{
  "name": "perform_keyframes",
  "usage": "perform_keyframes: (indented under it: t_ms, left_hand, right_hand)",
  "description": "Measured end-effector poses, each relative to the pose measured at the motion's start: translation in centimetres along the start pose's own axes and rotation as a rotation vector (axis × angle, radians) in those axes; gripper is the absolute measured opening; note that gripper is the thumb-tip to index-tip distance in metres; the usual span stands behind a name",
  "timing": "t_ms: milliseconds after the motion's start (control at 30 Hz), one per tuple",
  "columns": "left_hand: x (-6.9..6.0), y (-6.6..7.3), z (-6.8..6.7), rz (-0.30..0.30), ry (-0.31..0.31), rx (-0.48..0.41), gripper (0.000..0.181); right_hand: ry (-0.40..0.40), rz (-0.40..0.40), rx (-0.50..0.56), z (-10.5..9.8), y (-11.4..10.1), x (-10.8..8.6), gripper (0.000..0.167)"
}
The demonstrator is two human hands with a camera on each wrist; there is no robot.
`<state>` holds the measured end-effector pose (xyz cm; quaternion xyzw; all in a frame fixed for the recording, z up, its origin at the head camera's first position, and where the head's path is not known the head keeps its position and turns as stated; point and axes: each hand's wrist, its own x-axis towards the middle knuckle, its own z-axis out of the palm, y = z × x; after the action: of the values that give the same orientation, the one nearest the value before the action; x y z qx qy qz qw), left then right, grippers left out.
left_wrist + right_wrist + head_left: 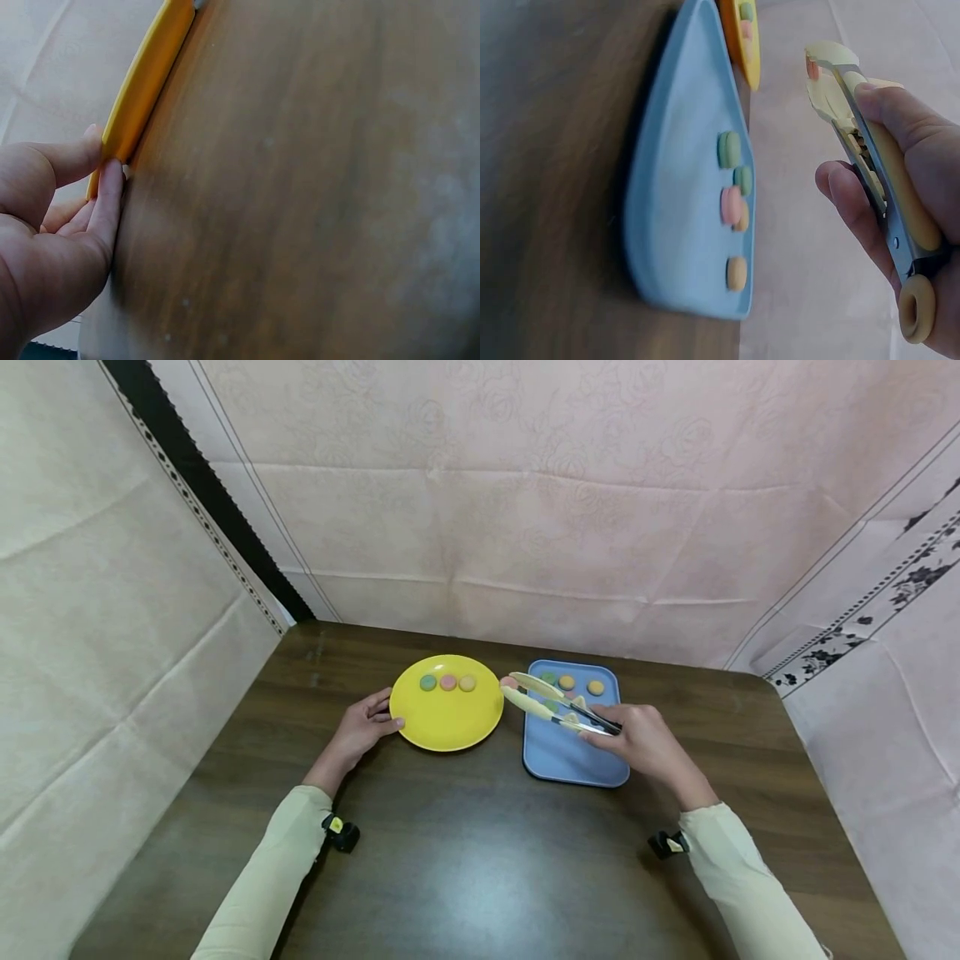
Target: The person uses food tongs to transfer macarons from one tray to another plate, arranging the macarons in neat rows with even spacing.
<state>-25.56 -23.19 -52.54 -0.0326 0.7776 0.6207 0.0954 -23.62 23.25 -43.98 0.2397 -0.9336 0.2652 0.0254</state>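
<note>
My left hand (365,727) pinches the left rim of a yellow plate (450,727), thumb on top and fingers at the edge, as the left wrist view also shows. On the plate lie a green macaron (427,682), a pink macaron (447,682) and a tan macaron (467,683) in a row. My right hand (645,742) grips tongs (900,180) with cream tips. A pink macaron (812,69) is held between those tips, between plate and tray. Beneath the tongs is a blue tray (573,760) with several green, pink and tan macarons, partly hidden in the head view.
The plate and tray stand side by side on a dark wooden table (480,852), near its far edge. A pale patterned cloth (525,527) hangs behind the table, with more cloth at both sides. Each wrist wears a small black camera.
</note>
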Motion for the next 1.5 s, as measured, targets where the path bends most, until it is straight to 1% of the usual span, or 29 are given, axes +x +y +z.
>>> perform_keyframes:
  t_ms: [200,367,500,633,933,1000,1167,1367,1500]
  left_hand:
    - [0.1,-0.2,0.1,-0.008,0.005,-0.004,0.076]
    - [-0.1,0.0,0.1,-0.004,0.006,-0.011,0.076]
    - [0.1,-0.1,0.2,-0.006,0.007,-0.006,0.076]
    - [0.1,-0.1,0.3,-0.013,0.013,0.0,0.076]
    - [0.2,0.0,0.1,-0.021,0.011,-0.011,0.076]
    - [0.2,0.0,0.1,-0.027,0.006,-0.011,0.077]
    - [0.1,0.1,0.1,-0.035,0.001,-0.017,0.077]
    - [0.2,-0.1,0.2,-0.026,0.005,-0.007,0.076]
    - [0.2,-0.1,0.3,-0.016,0.013,-0.004,0.076]
  right_hand:
    - [0.012,-0.083,-0.014,0.6,-1.4,2.8,0.054]
    - [-0.002,-0.133,-0.029,1.5,-2.7,5.3,0.052]
    - [-0.04,-0.142,-0.042,2.4,-3.7,6.8,0.052]
    - [-0.089,-0.125,-0.027,3.5,-4.4,7.8,0.052]
    - [-0.171,-0.103,-0.029,5.8,-5.6,9.3,0.05]
    - [-0.185,-0.112,-0.032,6.3,-5.7,9.5,0.05]
    - [-0.193,-0.153,-0.03,7.2,-5.8,9.8,0.049]
    - [-0.211,-0.14,-0.037,8.0,-5.7,9.9,0.051]
    - [-0.201,-0.149,-0.052,8.4,-5.6,10.0,0.05]
